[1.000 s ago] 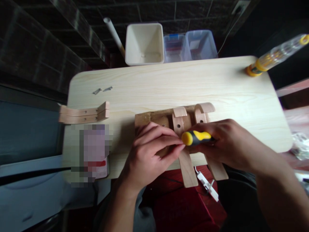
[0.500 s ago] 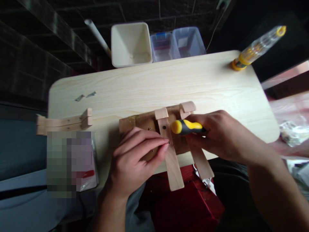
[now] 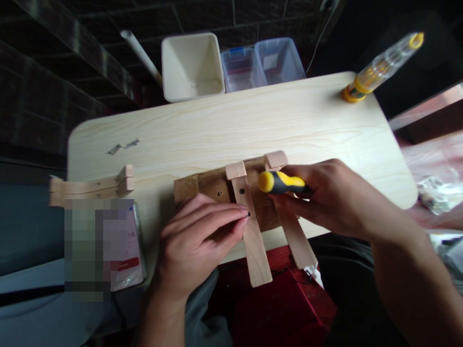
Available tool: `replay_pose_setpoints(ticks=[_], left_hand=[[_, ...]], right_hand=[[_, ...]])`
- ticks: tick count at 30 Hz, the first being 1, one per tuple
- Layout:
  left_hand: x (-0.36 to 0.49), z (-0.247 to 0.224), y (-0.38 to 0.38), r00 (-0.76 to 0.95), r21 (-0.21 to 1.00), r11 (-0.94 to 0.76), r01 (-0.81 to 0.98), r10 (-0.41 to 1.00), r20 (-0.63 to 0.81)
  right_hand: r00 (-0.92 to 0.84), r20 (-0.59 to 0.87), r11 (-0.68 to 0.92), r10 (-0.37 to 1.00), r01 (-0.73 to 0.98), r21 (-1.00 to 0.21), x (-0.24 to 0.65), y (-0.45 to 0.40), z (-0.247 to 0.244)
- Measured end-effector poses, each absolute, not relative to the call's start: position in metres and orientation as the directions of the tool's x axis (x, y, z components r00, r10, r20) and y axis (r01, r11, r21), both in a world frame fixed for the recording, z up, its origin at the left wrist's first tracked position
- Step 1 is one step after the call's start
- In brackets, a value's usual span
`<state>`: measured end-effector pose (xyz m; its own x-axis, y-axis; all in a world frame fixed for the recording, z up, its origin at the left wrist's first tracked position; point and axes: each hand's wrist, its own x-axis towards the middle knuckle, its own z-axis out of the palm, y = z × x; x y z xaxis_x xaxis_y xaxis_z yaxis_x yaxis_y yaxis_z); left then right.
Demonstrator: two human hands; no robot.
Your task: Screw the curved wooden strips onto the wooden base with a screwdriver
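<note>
My left hand [image 3: 202, 236] is closed in a pinch, its thumb and fingertips over the nearer wooden strip [image 3: 257, 258]. Between the tips sits a tiny dark piece that looks like a screw [image 3: 248, 215], by a hole in the strip. Yellow and black, a screwdriver [image 3: 282, 183] is gripped by my right hand [image 3: 320, 193], with its rounded handle end towards the strip. Under both hands lies a brown wooden board [image 3: 188, 189] with small holes. A second strip [image 3: 298, 243] crosses it on the right, partly covered by my right hand. Both strips have a curved block at the far end.
On the light wooden table [image 3: 202, 130] lie two small packets [image 3: 123, 146] and a pair of wooden pieces [image 3: 92, 187]. A clear bit case [image 3: 383, 67] stands back right. Bins [image 3: 193, 67] sit behind the table. A partly blurred packet [image 3: 125, 250] lies front left.
The whole view has shifted slightly. My left fingertips have drawn a little away from the strip, showing the dark piece more clearly. My right hand still holds the screwdriver.
</note>
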<state>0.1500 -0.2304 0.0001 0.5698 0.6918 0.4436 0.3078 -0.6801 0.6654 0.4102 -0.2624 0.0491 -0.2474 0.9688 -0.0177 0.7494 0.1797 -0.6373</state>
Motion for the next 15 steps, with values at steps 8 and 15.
replay_pose_setpoints(ticks=[8, 15], left_hand=[[0.1501, -0.0034, -0.2299, 0.565, 0.673, -0.667, 0.320, 0.704, 0.430], [0.1497, -0.0025, -0.2294, 0.579, 0.647, -0.684, 0.338, 0.693, 0.430]], right_hand=[[-0.248, -0.041, 0.165, 0.968, 0.749, -0.642, 0.4100, -0.2621, 0.0490], [-0.267, -0.061, 0.157, 0.962, 0.720, -0.675, 0.4002, -0.2636, 0.0470]])
